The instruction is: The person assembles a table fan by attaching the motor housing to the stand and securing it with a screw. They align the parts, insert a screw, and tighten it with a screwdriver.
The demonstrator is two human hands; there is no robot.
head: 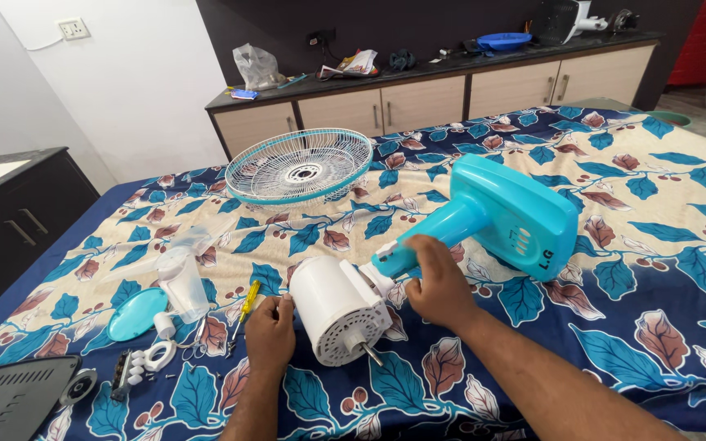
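- The white motor housing [338, 309] of a dismantled table fan is seen lying on its side on the bed [663, 269], near the lower middle of the view, with its steel shaft pointing toward about 5 o'clock.
- From the housing's far end, the turquoise neck and base [500, 216] run away toward 2 o'clock, so one long axis is formed from shaft tip at 5 o'clock to base at 2 o'clock.
- The left hand [270, 333] is placed at the housing's 9 o'clock side, fingers curled and touching its rounded wall; nothing is pinched in it, as far as can be told.
- The right hand [437, 284] is laid at the housing's 2 o'clock side, closed over the joint where the neck meets the housing; what lies under the palm cannot be told.
- The housing is thus flanked by both hands, the left slightly nearer to the shaft end, the right nearer to the neck.
- A yellow-handled screwdriver [246, 305] is lying just beside the left hand, at its 11 o'clock.
- Clear fan blades [180, 273], a turquoise cap [136, 314] and small white and dark fittings [142, 361] are spread at 9 o'clock of the left hand.
- The wire grille [299, 166] is resting well apart, at 12 o'clock.
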